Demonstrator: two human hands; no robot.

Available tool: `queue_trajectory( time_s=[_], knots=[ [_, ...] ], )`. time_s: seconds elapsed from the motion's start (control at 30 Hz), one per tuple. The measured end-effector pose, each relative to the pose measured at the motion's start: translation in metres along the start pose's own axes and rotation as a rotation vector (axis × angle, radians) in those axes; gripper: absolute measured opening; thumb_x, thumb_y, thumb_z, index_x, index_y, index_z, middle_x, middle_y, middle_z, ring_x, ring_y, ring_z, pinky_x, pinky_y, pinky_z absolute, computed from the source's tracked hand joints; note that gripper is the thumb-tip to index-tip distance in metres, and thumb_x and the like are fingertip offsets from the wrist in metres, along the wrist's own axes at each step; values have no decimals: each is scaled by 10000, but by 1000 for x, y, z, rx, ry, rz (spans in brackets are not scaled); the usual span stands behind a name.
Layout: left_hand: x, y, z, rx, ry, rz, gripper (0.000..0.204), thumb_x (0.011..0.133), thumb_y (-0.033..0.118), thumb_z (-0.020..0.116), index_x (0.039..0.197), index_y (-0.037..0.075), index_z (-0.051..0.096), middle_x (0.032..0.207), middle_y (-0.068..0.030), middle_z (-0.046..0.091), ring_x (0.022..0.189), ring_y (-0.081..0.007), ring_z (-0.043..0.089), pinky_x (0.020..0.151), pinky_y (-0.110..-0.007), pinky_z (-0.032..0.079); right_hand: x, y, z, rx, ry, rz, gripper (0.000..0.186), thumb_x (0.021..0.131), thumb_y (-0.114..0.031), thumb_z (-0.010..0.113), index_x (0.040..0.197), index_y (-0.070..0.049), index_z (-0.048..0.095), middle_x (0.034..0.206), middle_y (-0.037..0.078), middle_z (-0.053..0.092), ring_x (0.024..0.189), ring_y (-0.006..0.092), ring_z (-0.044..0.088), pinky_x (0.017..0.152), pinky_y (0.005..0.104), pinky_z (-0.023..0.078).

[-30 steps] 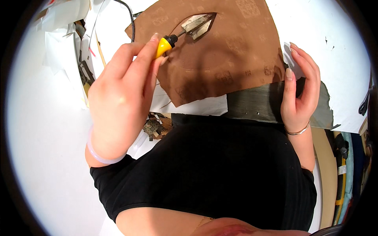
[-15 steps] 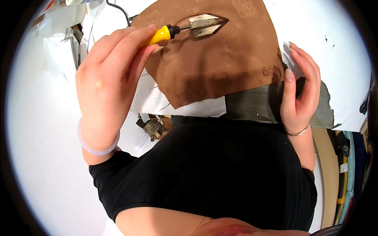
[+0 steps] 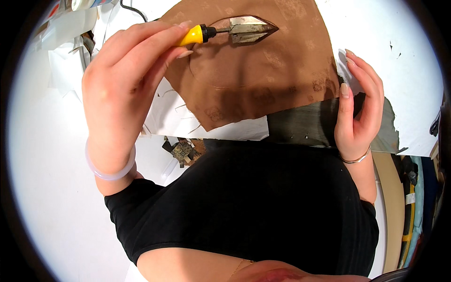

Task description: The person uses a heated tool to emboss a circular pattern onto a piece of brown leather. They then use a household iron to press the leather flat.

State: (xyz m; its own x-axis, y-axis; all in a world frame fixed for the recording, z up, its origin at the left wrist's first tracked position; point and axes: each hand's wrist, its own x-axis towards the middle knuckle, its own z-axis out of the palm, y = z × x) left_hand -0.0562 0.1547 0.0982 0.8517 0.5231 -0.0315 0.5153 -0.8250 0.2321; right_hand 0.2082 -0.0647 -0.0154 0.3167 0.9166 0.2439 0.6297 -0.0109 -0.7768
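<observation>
My left hand (image 3: 120, 89) grips the yellow handle (image 3: 191, 35) of a tool with a black collar, a short shaft and a pointed metal head (image 3: 249, 33). The head lies over the brown sheet (image 3: 221, 96), which has faint printed patches and a curved line around the tool. My right hand (image 3: 357, 103) is open, fingers loosely curved, at the right edge of the brown sheet, over a dark grey sheet (image 3: 296, 124); I cannot tell what it holds down, if anything.
A white work surface (image 3: 394, 61) extends right. White paper (image 3: 235, 129) lies beneath the brown sheet. At upper left are paper scraps (image 3: 68, 63) and a braided cord (image 3: 136, 9). Small patterned scraps (image 3: 181, 152) sit below the surface's edge. Rolled materials (image 3: 406, 211) stand at lower right.
My left hand has moved left and upward, turning the tool more nearly horizontal; its metal head has shifted right across the brown sheet. My right hand has stayed almost still.
</observation>
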Motion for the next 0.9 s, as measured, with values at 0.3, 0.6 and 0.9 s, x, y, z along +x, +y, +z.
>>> queue_trajectory(
  time_s=[0.3, 0.6, 0.9],
  knots=[
    [0, 0, -1, -7, -17, 24, 287, 858, -2, 844, 1141, 8, 798, 1110, -113, 787, 1005, -234, 752, 868, -305, 608, 0, 1, 0, -16, -3, -1, 324, 998, -28, 668, 1320, -4, 703, 1387, 160, 694, 1285, 300, 640, 1089, 377, 493],
    [-3, 4, 1, -41, -47, 51, 307, 841, 6, 851, 1142, 15, 791, 1111, -114, 779, 996, -245, 740, 849, -310, 601, 0, 1, 0, -16, -2, -3, 325, 997, -24, 665, 1320, -3, 702, 1390, 164, 691, 1283, 301, 646, 1085, 375, 502],
    [-1, 3, -1, -46, -54, 105, 335, 827, 2, 848, 1157, 30, 800, 1088, -102, 777, 932, -229, 721, 791, -308, 580, 0, 1, 1, -20, 1, -11, 327, 995, -17, 663, 1319, -4, 702, 1387, 167, 692, 1284, 303, 648, 1088, 377, 503]
  ],
)
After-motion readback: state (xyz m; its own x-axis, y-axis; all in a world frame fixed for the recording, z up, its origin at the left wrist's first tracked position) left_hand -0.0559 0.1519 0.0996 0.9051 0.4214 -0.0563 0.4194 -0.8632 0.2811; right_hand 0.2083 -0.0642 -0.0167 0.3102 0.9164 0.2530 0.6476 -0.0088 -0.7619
